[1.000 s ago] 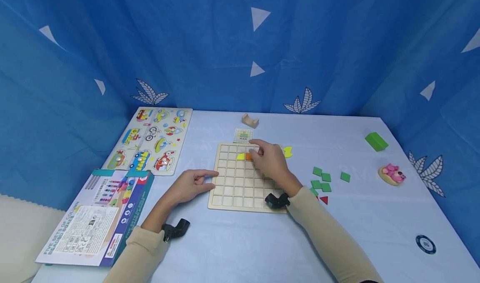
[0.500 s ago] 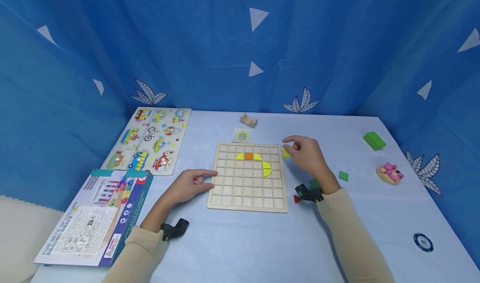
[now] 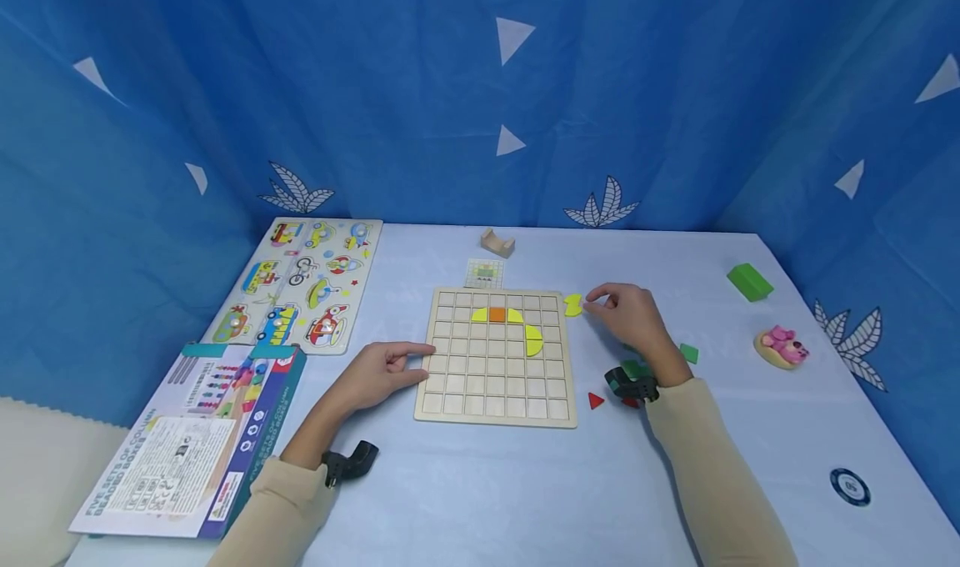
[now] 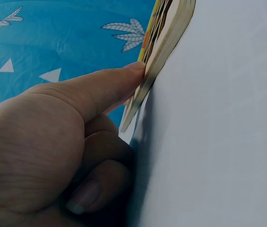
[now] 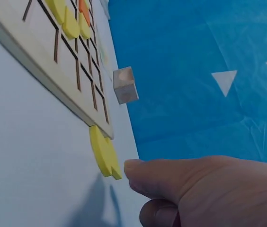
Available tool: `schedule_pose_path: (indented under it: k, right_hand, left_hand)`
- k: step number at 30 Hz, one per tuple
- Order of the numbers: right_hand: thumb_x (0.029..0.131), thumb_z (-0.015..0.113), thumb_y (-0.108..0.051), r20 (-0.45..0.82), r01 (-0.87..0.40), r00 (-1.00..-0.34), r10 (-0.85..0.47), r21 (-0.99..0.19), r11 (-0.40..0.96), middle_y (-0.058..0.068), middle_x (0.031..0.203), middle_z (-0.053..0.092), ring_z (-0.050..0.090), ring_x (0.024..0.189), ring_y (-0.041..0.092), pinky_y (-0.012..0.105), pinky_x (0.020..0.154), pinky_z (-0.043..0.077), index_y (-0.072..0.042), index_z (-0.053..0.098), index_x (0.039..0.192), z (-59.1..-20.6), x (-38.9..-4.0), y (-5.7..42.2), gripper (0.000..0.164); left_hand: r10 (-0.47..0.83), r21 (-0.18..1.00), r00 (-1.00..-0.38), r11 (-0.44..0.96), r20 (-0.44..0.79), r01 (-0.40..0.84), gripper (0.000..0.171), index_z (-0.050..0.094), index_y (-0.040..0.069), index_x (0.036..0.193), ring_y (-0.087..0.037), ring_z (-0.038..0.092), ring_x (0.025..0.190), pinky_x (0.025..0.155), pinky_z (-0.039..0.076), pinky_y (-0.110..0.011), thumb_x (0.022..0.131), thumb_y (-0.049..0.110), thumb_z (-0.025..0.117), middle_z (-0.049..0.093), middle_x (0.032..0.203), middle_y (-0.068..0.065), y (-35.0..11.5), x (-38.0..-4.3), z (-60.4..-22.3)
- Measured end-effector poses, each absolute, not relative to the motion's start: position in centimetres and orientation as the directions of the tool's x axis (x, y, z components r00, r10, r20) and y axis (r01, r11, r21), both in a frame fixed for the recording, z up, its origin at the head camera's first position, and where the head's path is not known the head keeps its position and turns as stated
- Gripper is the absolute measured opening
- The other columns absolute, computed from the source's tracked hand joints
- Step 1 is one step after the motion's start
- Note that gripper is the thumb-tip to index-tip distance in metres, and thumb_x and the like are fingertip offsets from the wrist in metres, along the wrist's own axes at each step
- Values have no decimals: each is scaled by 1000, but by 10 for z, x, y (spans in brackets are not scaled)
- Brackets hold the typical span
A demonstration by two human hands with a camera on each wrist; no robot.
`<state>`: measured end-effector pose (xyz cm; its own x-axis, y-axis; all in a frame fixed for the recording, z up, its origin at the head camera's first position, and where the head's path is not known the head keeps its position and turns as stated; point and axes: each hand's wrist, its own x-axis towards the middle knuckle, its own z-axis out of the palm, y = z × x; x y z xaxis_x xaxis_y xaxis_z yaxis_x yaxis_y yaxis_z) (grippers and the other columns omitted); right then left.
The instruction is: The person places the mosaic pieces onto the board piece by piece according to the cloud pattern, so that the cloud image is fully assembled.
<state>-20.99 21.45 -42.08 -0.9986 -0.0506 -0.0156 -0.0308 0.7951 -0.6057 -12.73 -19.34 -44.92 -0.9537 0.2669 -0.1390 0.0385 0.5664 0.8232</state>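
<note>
A wooden grid board lies flat on the table. An orange square sits between two yellow quarter-round tiles in its upper rows, and two more yellow tiles sit lower right. My left hand touches the board's left edge with extended thumb and index finger; the left wrist view shows the thumb against the rim. Beside the right corner lie loose yellow tiles. My right hand hovers just right of these, thumb and index finger near each other, with nothing visible between them.
Green squares and red triangles lie right of the board, partly under my right wrist. Behind the board are a pattern card and wooden holder. A vehicle puzzle and a box stand left.
My right hand has moved from over the board's orange square to the right, past the loose yellow tiles, uncovering the tiles on the board. The left hand has stayed at the board's edge.
</note>
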Motion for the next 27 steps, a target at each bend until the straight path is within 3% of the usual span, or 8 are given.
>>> schedule_pose_path:
  k: [11,19,27]
  right_hand:
    - [93,75,-29,-85,6,-995,-51,-562,827,7,72,51,49,71,25,34,60,38,-10,75,109,-428,-208,207,25]
    - [89,80,-32,-156,-16,-980,-122,-552,834,6,66,47,48,68,26,35,61,36,-11,76,96,-422,-207,215,22]
    - [90,81,-22,-137,-124,-958,-250,-589,798,5,70,48,46,65,24,33,57,35,-12,72,126,-421,-209,222,38]
  left_hand:
    - [276,825,-953,563,-127,53,37,74,20,126,-12,29,51,58,32,-29,90,23,80,32,55,5,-194,-128,-450]
    - [283,827,-953,558,-112,69,37,74,19,126,-12,29,51,57,32,-29,90,23,80,33,54,6,-194,-128,-452]
    - [284,825,-953,561,-107,75,36,74,19,126,-12,29,52,59,34,-28,90,22,80,32,55,6,-194,-128,-450]
